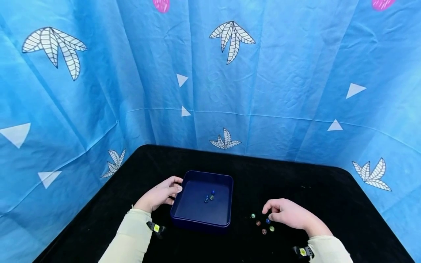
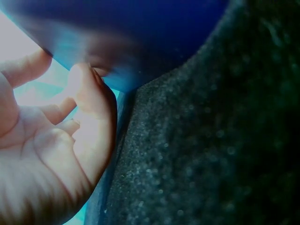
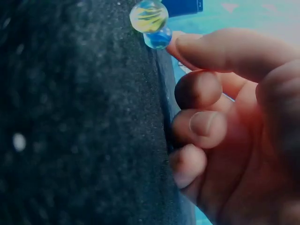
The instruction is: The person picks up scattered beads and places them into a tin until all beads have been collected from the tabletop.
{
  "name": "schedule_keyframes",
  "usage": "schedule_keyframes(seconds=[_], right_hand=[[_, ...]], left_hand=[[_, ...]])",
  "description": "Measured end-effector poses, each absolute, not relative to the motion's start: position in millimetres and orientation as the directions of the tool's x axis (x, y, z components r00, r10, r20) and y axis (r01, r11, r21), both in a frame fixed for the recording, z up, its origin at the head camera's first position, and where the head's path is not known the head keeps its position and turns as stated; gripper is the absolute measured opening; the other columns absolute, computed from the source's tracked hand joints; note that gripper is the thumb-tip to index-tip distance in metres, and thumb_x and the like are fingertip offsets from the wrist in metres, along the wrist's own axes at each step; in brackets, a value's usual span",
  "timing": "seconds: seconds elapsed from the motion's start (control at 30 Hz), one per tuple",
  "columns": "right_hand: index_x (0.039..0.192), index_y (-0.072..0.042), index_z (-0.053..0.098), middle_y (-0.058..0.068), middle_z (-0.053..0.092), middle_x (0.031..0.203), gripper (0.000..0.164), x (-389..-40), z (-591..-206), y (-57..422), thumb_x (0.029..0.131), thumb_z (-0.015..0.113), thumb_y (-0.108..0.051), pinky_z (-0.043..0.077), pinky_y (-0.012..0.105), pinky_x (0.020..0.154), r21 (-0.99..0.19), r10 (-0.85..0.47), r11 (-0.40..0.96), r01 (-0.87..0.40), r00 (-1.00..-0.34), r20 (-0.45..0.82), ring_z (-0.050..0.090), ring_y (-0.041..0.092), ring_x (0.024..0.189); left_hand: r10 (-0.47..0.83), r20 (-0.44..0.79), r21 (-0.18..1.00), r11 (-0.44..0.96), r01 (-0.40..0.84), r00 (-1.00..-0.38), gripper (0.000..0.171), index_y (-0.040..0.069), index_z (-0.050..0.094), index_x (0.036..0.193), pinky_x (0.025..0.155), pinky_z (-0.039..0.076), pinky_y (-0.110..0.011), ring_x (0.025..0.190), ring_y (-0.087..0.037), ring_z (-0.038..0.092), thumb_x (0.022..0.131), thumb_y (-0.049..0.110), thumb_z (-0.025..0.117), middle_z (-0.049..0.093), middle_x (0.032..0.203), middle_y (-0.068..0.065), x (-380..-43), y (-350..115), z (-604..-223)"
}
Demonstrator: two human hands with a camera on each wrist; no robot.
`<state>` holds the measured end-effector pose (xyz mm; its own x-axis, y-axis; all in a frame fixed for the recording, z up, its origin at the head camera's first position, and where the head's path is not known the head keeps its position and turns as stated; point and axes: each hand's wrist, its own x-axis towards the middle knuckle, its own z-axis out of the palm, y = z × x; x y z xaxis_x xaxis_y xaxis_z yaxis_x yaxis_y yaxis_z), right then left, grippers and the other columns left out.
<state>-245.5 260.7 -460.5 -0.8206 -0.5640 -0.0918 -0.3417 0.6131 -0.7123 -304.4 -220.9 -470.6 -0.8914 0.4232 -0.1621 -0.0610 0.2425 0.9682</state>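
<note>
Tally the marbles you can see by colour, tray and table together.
Blue marbles: 3
Green or yellow-green marbles: 3
Reddish-brown marbles: 2
Total: 8

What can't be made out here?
Head view: patterns of the marbles in the tray, too small.
Left wrist view: the tray's inside, hidden by its outer wall.
Right wrist view: part of the blue marble, behind the yellow marble; most of the right hand's index finger, behind its thumb.
</note>
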Motion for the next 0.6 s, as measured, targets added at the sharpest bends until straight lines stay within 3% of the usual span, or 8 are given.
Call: schedule_keyframes(seconds=[0.27,0.6], right_hand=[[0.108,-0.015,0.066,-0.007,0.042,0.068,0.017,-242.8,-460.6,262.8,0.093,0.066,-0.007,0.044,0.029,0.067,-0.787,-0.623,0.556,-0.268,-0.761,-0.181,0.037,0.006,0.054],[0.100,-0.019,0.068,-0.008,0.047,0.070,0.011,-241.7,-463.8,259.0,0.091,0.071,-0.014,0.044,0.028,0.064,-0.748,-0.608,0.581,-0.320,-0.782,-0.137,0.042,0.004,0.058]], left_hand=[[0.404,-0.169,0.962,0.264,-0.061,-0.899,0.045,0.001,0.041,0.143,0.075,0.057,-0.042,0.093,-0.031,0.063,0.105,0.021,0.054,0.060,0.117,-0.022,-304.5,-219.9,-470.0],[0.397,-0.173,0.961,0.269,-0.066,-0.901,0.042,0.000,0.042,0.142,0.075,0.057,-0.042,0.092,-0.030,0.063,0.106,0.019,0.052,0.060,0.117,-0.021,-304.2,-220.2,-470.8]])
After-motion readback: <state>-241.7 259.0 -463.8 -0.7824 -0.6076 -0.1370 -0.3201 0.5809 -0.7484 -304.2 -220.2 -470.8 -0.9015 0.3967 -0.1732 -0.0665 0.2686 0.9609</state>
